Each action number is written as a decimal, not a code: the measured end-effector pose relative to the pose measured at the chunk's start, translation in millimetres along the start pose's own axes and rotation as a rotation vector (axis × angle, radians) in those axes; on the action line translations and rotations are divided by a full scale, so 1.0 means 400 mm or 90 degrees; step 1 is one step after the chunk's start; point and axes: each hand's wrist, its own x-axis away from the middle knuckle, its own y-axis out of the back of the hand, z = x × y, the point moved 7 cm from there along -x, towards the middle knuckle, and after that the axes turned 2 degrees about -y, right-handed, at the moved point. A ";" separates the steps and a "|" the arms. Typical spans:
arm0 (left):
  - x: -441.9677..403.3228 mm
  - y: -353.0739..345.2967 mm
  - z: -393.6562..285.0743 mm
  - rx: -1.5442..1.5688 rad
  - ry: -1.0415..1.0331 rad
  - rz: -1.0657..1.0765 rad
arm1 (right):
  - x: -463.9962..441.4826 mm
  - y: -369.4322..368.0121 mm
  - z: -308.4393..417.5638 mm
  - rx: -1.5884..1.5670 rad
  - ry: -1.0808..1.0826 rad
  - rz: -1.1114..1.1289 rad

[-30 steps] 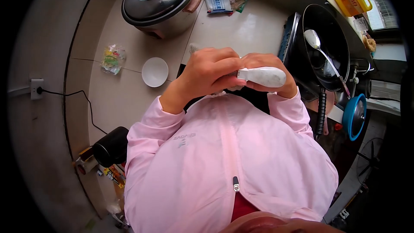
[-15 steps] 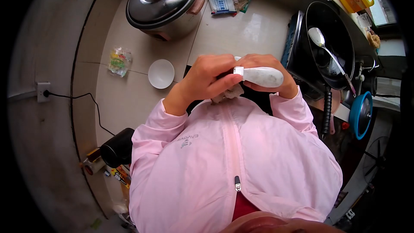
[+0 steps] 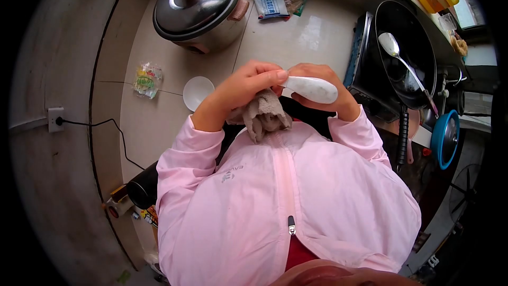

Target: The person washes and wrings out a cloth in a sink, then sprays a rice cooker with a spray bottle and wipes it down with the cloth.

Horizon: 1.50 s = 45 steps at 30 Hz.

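My left hand (image 3: 243, 87) is closed on a crumpled grey-brown cloth (image 3: 264, 115), which hangs below the fingers in front of my chest. Its thumb tip touches the narrow end of a white marbled handle (image 3: 313, 90). My right hand (image 3: 323, 74) curls around the far side of this handle, whose rounded end points right. Whatever the handle belongs to is hidden behind the hands. A small white bowl (image 3: 198, 93) sits on the counter just beyond my left wrist.
A lidded cooker (image 3: 198, 10) stands at the back left, near seasoning packets (image 3: 270, 2). On the right, a black wok (image 3: 405, 37) with a metal spoon (image 3: 390, 45) sits on a stove. A plastic packet (image 3: 147, 80) lies left, and a black cord (image 3: 106, 122) runs from the wall.
My left hand has shifted slightly left, and more of the cloth now hangs into view. The white handle has moved a little left; a white label on its narrow end is now covered.
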 end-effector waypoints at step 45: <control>0.175 0.379 0.407 0.233 0.123 -0.490 | -0.129 -0.225 -0.480 -0.162 -0.310 -0.306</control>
